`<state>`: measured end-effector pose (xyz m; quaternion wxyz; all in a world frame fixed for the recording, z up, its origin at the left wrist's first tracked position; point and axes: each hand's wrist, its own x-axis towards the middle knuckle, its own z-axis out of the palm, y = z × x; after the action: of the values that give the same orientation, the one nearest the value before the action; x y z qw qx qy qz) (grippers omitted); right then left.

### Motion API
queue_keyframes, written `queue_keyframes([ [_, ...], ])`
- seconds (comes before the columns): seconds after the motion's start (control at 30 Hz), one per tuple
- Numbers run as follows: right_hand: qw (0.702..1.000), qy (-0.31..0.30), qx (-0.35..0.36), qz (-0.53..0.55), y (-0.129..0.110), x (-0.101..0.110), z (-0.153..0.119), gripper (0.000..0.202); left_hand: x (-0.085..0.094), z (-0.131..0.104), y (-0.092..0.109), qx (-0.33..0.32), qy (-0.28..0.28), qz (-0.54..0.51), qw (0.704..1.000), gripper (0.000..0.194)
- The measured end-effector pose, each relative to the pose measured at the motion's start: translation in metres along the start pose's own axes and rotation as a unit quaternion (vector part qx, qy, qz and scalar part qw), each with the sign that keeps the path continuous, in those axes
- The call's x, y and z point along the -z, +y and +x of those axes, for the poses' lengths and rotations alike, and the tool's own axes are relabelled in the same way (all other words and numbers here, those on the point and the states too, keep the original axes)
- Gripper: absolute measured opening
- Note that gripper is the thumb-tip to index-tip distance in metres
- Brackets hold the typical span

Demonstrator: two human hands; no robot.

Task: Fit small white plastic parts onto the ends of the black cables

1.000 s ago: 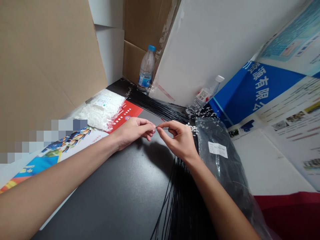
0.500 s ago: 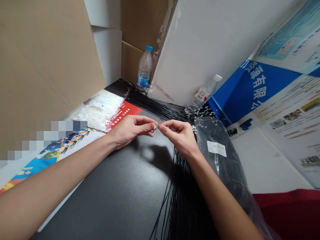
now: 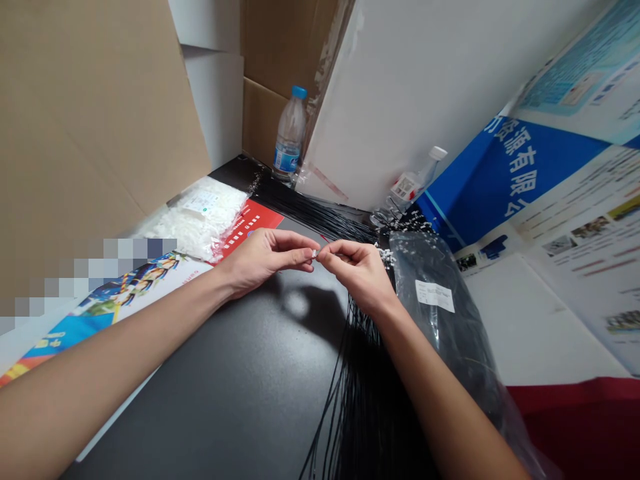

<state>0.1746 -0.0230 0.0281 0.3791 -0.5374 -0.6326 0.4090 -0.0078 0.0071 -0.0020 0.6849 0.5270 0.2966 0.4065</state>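
White connector [image 3: 314, 253], seemingly pinched between both hands' fingertips [image 3: 320, 253], mostly hidden.

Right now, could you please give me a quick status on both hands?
Left hand and right hand pinch a small white connector together. Black wire bundle under right wrist. Nothing blocking.

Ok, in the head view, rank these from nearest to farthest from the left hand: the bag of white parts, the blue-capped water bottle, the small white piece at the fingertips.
1. Small white piece: pinched at the left hand's fingertips, meeting the right hand.
2. Bag of white parts: just left of the hand, on the desk.
3. Blue-capped water bottle: upright at the back, by the cardboard.
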Motion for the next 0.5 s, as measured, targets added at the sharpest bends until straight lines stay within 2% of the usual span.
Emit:
queue_keyframes([
  [0.17, 1.000, -0.002, -0.003, 0.005, -0.0008, -0.0006, -0.0002, 0.030, -0.0001, 0.0006, -0.0007, 0.001, 0.004, 0.009, 1.000, 0.029],
  [0.5, 1.000, -0.008, -0.008, 0.007, -0.0013, -0.0003, 0.0009, 0.031, -0.0015, -0.0007, 0.0003, -0.001, 0.000, -0.001, 1.000, 0.023],
])
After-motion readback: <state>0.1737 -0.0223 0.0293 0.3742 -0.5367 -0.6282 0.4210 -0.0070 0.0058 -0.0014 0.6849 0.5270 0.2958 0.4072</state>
